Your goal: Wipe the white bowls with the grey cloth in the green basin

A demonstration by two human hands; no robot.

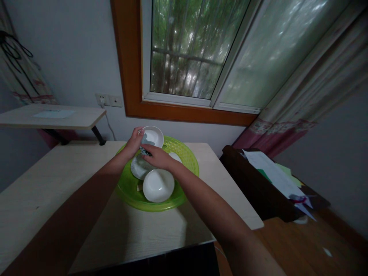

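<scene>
Working over the tabletop (224,184), green tray (189,153) on it beneath the left grip (133,142) and right grip (157,156). Step looks like wiping the inside of the white bowl (156,134), which is tilted between the grips, over the tray's far part; can't tell if it touches the tray. Left grip pinches the bowl's rim from the left. Right grip, just below and right of the bowl, pinches a bunched grey cloth (144,151). Next move, I'd judge, calls for a steady rim hold on the left and light cloth pressure from the right.

Around, big to small: window (195,50) beyond both grips, dark furniture (244,182) well off right of the right grip, raised shelf (57,119) off left of the left grip. Nearer: front bowl (158,186) below the right grip, shallow dish (139,168) just below it, partly covered, white spoon (175,156) peeking out on its right. In the way: dish and front bowl crowd the space under the grips; setting the white bowl straight down could knock them.
</scene>
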